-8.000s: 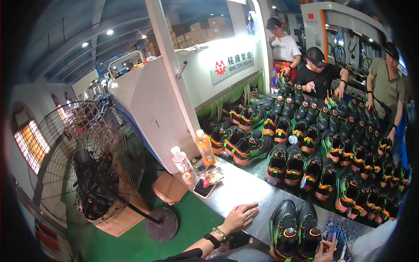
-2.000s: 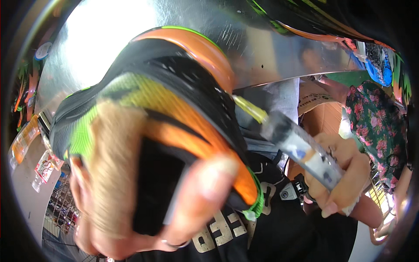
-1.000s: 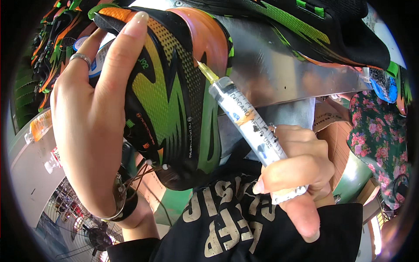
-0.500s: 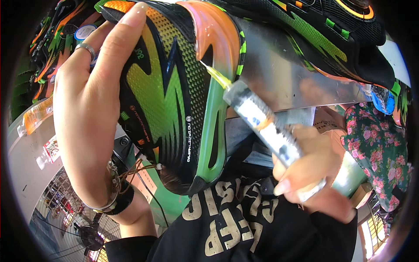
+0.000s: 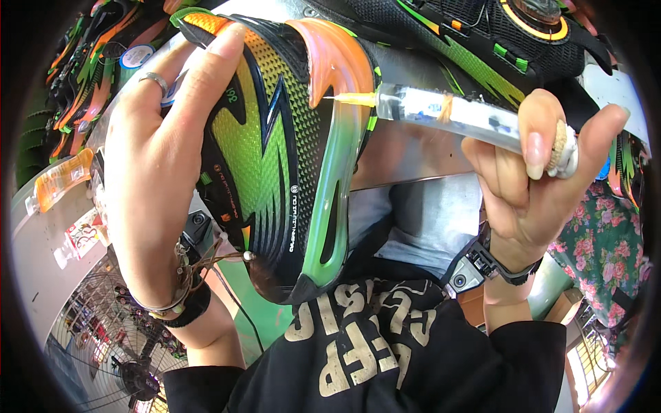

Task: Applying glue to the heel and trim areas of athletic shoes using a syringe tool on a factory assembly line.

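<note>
Left hand (image 5: pixel 155 172) raised, wrist bent, fingers wrapped around the black-green shoe (image 5: pixel 275 158), sole facing the camera. Right hand (image 5: pixel 533 186) clasps a clear syringe (image 5: pixel 468 117) held level, thumb at its plunger end; yellow tip touches the shoe's orange heel piece (image 5: pixel 330 58)

Passage between the hands is narrow — the held shoe (image 5: pixel 289 151) fills the centre-left, and the syringe (image 5: pixel 468 117) spans the gap to the right hand (image 5: pixel 537 186). Above, another shoe (image 5: pixel 496 34) on the metal table (image 5: pixel 413 151) blocks the top. Below the syringe a pocket appears open — distortion limits certainty.
</note>
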A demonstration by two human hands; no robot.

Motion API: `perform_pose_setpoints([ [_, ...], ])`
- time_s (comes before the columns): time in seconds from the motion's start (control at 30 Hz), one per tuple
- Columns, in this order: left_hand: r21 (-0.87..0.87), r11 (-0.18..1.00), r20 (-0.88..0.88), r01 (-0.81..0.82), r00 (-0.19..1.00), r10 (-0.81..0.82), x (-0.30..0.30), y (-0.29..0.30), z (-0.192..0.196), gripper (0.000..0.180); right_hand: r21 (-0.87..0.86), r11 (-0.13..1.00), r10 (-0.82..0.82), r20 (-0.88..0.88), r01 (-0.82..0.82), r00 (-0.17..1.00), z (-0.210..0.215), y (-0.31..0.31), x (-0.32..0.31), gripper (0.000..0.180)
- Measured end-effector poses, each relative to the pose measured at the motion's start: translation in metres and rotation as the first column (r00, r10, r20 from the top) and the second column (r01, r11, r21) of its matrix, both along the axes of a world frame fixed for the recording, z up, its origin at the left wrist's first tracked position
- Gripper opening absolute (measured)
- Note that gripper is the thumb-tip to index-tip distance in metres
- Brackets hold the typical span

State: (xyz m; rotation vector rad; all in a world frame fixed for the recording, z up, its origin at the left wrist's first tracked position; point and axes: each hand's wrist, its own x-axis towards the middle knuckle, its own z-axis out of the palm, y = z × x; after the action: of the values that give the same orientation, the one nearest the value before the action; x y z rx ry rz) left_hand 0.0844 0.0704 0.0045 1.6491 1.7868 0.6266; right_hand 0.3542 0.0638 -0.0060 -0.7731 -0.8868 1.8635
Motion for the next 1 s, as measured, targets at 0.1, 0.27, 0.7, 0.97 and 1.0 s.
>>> perform_pose_setpoints([
  [0.1,-0.028,0.993,0.115,-0.111,0.987,0.114,0.004,-0.002,-0.002,0.031,-0.016,0.999,-0.05,0.095,0.051,0.994,0.006,-0.008,-0.007,0.068],
  [0.27,-0.054,0.999,0.048,-0.002,0.999,0.005,0.017,0.0,0.016,0.037,0.045,0.989,-0.147,0.203,0.14,0.968,0.011,-0.018,-0.013,0.067],
  [0.7,0.049,0.998,-0.022,-0.034,0.999,0.035,0.015,-0.003,0.015,0.029,0.25,0.968,-0.178,0.712,-0.008,0.679,0.038,-0.049,-0.034,0.088],
  [0.97,0.275,0.882,-0.853,0.382,0.52,0.04,0.016,-0.03,0.013,0.062,0.27,0.961,-0.166,0.727,-0.056,0.666,0.055,-0.091,-0.043,0.071],
  [1.0,0.245,0.908,-0.897,0.34,0.434,0.079,0.022,-0.033,0.014,0.06,0.367,0.926,-0.201,0.671,-0.084,0.714,0.051,-0.096,-0.037,0.043],
])
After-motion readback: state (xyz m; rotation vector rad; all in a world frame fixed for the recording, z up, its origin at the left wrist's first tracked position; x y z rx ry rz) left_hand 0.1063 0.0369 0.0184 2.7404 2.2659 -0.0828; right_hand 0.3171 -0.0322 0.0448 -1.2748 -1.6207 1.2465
